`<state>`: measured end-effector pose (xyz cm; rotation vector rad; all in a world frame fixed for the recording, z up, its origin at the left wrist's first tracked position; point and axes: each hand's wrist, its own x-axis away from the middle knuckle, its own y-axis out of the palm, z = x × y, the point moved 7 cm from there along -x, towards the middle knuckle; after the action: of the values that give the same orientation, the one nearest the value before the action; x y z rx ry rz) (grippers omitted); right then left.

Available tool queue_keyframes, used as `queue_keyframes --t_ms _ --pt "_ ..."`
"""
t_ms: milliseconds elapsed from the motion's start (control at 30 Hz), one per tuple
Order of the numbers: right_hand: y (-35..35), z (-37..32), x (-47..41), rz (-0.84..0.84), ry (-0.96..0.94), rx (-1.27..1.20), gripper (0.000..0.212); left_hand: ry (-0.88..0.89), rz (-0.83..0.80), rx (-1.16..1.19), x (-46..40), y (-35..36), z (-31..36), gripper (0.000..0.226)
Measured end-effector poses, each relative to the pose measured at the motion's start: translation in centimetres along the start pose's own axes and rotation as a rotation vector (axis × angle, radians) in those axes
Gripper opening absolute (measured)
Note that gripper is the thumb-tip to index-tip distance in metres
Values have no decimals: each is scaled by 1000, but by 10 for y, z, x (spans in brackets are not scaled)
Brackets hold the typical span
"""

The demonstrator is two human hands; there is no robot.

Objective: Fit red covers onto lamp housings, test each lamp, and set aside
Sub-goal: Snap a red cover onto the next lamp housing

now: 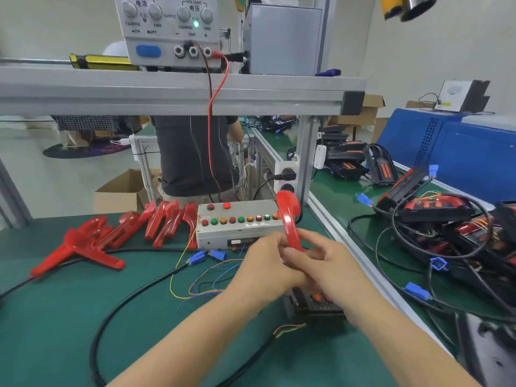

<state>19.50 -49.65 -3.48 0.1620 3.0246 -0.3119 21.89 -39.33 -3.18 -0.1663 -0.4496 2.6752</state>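
On the green bench mat (69,317) in front of me, both my hands meet around one red cover (289,219): my left hand (265,263) curls its fingers round the lower end, and my right hand (326,266) wraps over it from the other side, so the curved top stands up above my knuckles. Just below my wrists lies a black lamp housing (312,305) with orange parts showing (half hidden by my right forearm). More red covers (111,236) lie in a loose heap to the left, near the grey test box (237,222) with its row of coloured buttons. Blue connectors (208,256) and thin coloured wires trail in front of that box, and a thick black cable (120,303) loops across the mat. Up on the aluminium shelf (167,90) sits a power supply (170,29), its green light lit, with a red lead (212,113) hanging down. To the right, past the rail, a tangle of assembled lamps (435,213) and cables covers the neighbouring bench; another person (192,152) stands behind mine
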Motion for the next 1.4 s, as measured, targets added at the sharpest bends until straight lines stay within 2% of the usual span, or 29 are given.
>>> queue_keyframes --t_ms 67,100,133,233,267,333,400,500,600,700,767,867,933,1100,1200,1300,1400 --pt "-10 1 0 38 -13 106 29 40 -200 80 3 13 6 32" --pt "-16 2 -1 59 -18 165 26 24 -212 112 1 11 5 28" --pt "-23 2 -2 87 -22 216 22 -14 -145 139 -5 2 2 22" --pt "-45 5 -1 197 -28 282 20 -179 218 99 -29 -39 -27 4" --pt "-50 8 0 209 -10 252 21 -252 257 87 -36 -45 -40 9" --pt "-53 17 3 212 72 149 19 -435 171 137 -44 -36 -65 23" --pt "-50 22 6 207 143 107 13 -545 42 191 -50 -17 -79 32" --pt "-45 24 9 171 133 327 27 -601 -24 390 -61 4 -87 26" --pt "-38 25 15 74 36 714 23 -613 20 485 -66 12 -90 17" --pt "-34 25 22 63 -60 1095 27 -626 68 609 -68 11 -95 16" --pt "-29 20 25 69 -138 1199 30 -615 79 717 -67 10 -93 18" --pt "-28 20 24 51 -159 1251 34 -557 107 862 -63 7 -88 20" --pt "-29 13 27 106 -212 1255 33 -506 128 961 -60 5 -85 23" --pt "-17 -14 48 292 -485 1166 17 -381 176 1107 -55 -3 -81 28" --pt "2 -11 58 286 -534 1153 32 -320 187 1147 -51 -4 -83 32" --pt "14 -4 61 259 -540 1171 39 -269 184 1170 -48 -5 -88 38" --pt "19 2 60 247 -525 1159 40 -214 195 1193 -46 -7 -88 28"
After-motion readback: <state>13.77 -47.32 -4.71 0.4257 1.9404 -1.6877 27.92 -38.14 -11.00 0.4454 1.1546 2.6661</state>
